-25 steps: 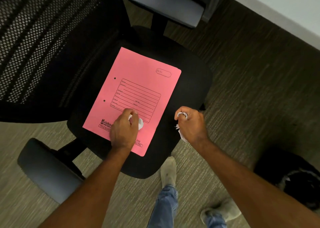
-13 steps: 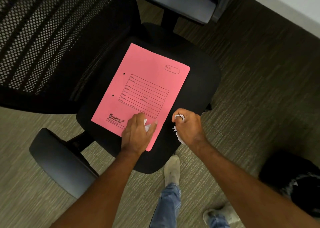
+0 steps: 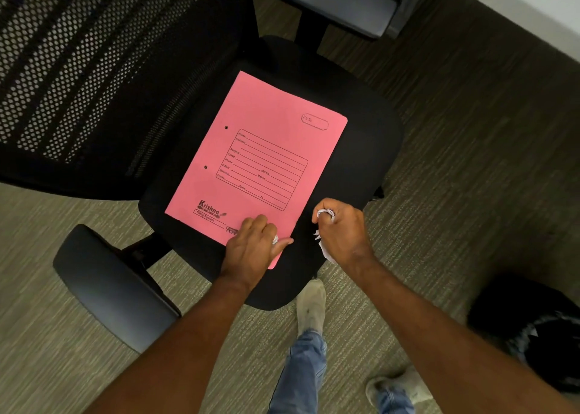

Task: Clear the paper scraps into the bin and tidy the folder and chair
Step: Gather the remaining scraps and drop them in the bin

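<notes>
Now your left hand [image 3: 251, 247] lies palm down on the near corner of the pink folder [image 3: 263, 162], fingers curled together over a small white paper scrap [image 3: 275, 239] that peeks out between forefinger and thumb; the thumb points right, along the folder's near edge; whether the fingers truly grip that scrap or only cover it, you cannot tell from this view; your right hand [image 3: 342, 228] hovers just right of the folder over the black seat [image 3: 370, 150], closed into a fist on crumpled white scraps [image 3: 326, 214], with bits showing at the top of the fist and a longer strip hanging from its near side; the two hands sit near each other but apart; the folder lies flat and closed on the seat of the office chair [image 3: 103, 77], turned at a slant, its printed form box facing up and two punched holes along its left edge; the chair's mesh back fills the far left, with one armrest [image 3: 113, 288] at the near left and the other armrest [image 3: 329, 2] at the far side; the bin [image 3: 533, 329], dark and lined, stands on the carpet [image 3: 470, 162] at the near right, well apart from the chair, with pale scraps showing inside; your feet stand on the carpet close to the seat's near edge
</notes>
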A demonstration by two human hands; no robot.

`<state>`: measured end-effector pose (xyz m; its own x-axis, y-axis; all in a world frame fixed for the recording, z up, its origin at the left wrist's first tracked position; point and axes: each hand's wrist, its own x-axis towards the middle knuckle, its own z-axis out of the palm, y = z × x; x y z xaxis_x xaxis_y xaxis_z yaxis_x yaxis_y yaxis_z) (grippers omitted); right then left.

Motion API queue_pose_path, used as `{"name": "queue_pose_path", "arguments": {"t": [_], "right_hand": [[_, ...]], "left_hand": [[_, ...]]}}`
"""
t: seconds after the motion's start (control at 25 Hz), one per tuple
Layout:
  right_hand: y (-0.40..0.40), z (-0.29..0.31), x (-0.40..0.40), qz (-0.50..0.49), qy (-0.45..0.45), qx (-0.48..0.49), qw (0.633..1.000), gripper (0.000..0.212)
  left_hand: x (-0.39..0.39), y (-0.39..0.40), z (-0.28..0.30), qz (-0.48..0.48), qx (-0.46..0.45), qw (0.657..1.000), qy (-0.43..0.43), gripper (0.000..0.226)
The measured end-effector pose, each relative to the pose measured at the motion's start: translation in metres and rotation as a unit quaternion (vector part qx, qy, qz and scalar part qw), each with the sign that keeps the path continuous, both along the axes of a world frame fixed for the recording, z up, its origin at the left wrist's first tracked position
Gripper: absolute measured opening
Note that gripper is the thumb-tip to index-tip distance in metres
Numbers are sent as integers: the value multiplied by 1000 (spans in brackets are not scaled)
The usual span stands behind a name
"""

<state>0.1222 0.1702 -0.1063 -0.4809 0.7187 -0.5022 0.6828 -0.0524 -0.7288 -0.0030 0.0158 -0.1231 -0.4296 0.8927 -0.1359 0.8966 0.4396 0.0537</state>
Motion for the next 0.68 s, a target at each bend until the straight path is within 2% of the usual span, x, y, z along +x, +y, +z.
{"name": "queue_pose_path", "arguments": {"t": [0.08,0.16,0.32,0.44,0.68], "right_hand": [[-1,1,6,-9,7,-5,1000,23],[-1,3,16,-30,16,-2,999,22],[6,6,46,-83,23,10,996,21],[18,7,81,-124,15,-1,992,21],[44,7,190,-215,28,14,976,24]], "left_hand": [[1,5,6,20,1,999,-50,41],[4,15,15,92,27,989,-110,37],[31,45,30,204,101,949,-218,45],[69,76,35,213,115,932,-269,47],[182,137,36,179,106,921,-329,56]]}}
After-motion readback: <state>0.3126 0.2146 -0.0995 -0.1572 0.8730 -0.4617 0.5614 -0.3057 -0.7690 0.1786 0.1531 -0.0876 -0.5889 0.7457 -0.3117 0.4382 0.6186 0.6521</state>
